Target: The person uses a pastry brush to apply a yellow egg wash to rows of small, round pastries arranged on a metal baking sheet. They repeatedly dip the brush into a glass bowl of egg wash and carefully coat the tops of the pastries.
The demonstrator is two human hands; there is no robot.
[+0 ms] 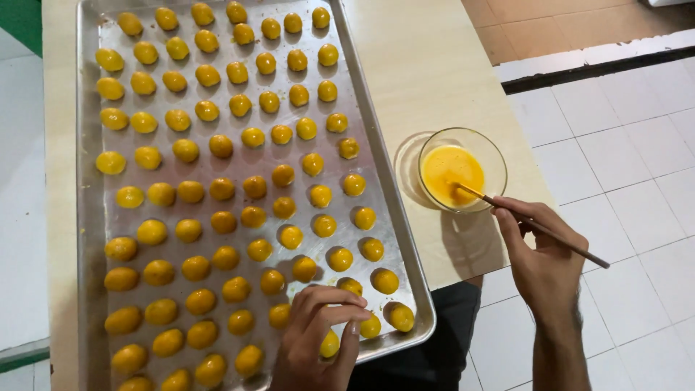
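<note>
Glossy yellow dough balls [224, 257] sit on a brushed metal tray [90, 217] beside a clear glass bowl [463, 170].

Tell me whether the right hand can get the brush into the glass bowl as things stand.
Probably yes. The right hand holds the brush, and its tip already sits in the yellow liquid in the glass bowl. The bowl stands uncovered on the table beside the baking tray, with nothing between.

Single head-worn camera, looking steeply down, close over desk [427, 65]. Baking tray [87, 217] fills left of frame; tiled floor [622, 145] visible beyond right-hand fingers [507, 217].
</note>
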